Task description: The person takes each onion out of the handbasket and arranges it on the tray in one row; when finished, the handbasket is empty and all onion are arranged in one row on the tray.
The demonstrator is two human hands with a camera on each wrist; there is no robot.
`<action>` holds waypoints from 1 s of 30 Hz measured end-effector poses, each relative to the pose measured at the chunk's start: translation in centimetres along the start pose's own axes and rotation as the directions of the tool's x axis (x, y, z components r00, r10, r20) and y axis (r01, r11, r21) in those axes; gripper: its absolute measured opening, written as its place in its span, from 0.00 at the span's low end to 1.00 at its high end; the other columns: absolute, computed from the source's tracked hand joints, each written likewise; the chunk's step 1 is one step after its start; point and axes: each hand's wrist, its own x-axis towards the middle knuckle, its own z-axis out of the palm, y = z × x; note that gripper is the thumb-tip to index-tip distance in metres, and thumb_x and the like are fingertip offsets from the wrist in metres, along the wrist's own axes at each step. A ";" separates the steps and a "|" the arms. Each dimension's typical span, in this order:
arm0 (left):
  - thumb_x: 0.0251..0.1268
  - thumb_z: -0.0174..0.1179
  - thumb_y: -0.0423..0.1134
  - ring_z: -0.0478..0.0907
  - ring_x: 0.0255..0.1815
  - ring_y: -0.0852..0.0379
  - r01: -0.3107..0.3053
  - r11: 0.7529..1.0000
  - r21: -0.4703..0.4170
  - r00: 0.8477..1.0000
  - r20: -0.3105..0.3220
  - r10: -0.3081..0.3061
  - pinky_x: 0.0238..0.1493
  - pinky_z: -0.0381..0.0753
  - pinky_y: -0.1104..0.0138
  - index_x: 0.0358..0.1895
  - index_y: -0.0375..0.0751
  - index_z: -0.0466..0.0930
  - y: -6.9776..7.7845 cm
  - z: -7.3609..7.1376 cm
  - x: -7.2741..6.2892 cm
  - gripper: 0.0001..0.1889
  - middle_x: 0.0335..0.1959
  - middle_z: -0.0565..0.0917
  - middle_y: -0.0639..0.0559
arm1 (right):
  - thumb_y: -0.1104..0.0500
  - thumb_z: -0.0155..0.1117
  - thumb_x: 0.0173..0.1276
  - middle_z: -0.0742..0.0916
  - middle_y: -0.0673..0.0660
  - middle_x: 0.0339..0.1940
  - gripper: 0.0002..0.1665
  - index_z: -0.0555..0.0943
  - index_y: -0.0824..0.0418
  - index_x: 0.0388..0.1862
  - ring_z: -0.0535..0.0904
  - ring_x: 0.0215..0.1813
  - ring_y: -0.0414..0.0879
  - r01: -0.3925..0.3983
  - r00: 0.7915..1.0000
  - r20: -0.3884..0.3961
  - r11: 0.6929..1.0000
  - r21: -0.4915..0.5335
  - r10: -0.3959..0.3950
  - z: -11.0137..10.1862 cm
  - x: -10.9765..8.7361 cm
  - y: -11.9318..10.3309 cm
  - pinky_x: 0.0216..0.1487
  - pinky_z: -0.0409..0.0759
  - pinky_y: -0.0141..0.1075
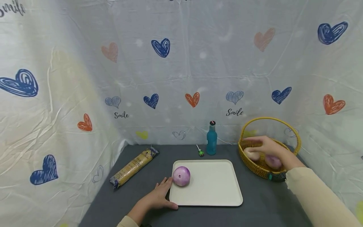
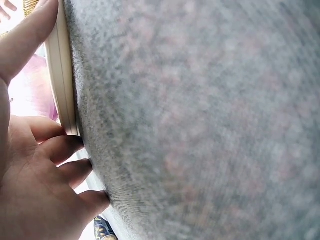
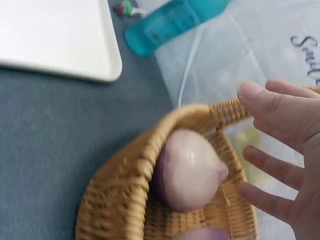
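Observation:
My left hand (image 1: 160, 196) is at the front left corner of a cream tray (image 1: 211, 186), fingers spread along its left edge and thumb at the front edge. On the tray's left side sits a purple onion (image 1: 181, 176), near those fingertips. My right hand (image 1: 267, 148) reaches over a yellow wicker basket (image 1: 256, 168), under its arched handle. In the right wrist view its fingers are parted, with nothing between them. A pale onion with a purple side (image 3: 187, 170) lies in the basket just below them. Another purple onion (image 1: 273, 161) rests beside it, partly hidden by the wrist.
A blue bottle (image 1: 211, 140) stands behind the tray, with a small green-wrapped lollipop (image 1: 201, 153) beside it. To the left lies a long yellow packet (image 1: 133, 167) with dark blue ends. A white heart-printed curtain (image 1: 181, 78) hangs behind the dark table.

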 end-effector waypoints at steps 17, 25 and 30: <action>0.48 0.76 0.62 0.43 0.82 0.33 0.001 1.000 0.001 1.000 -0.001 -0.001 0.75 0.43 0.32 0.80 0.30 0.47 -0.2 0.2 0.3 0.65 0.81 0.52 0.33 | 0.51 0.73 0.65 0.77 0.68 0.71 0.34 0.77 0.57 0.70 0.66 0.72 0.71 -0.096 0.991 0.082 0.993 -0.063 0.101 -1.3 0.7 2.9 0.65 0.72 0.62; 0.48 0.76 0.61 0.44 0.82 0.31 -0.002 1.000 0.006 1.000 -0.002 0.002 0.74 0.43 0.30 0.79 0.28 0.48 -0.3 0.1 0.2 0.64 0.81 0.54 0.32 | 0.55 0.74 0.63 0.77 0.69 0.69 0.34 0.79 0.56 0.68 0.74 0.59 0.58 -0.165 0.970 0.172 0.985 -0.053 0.172 -0.8 1.8 3.6 0.55 0.76 0.45; 0.48 0.76 0.62 0.44 0.82 0.31 -0.005 1.000 -0.005 1.000 0.001 0.005 0.74 0.42 0.31 0.80 0.29 0.48 -0.1 0.1 0.1 0.64 0.81 0.53 0.33 | 0.61 0.74 0.61 0.81 0.66 0.59 0.35 0.78 0.60 0.68 0.75 0.46 0.52 -0.212 0.959 0.197 0.977 0.014 0.205 -0.4 2.1 3.4 0.45 0.77 0.40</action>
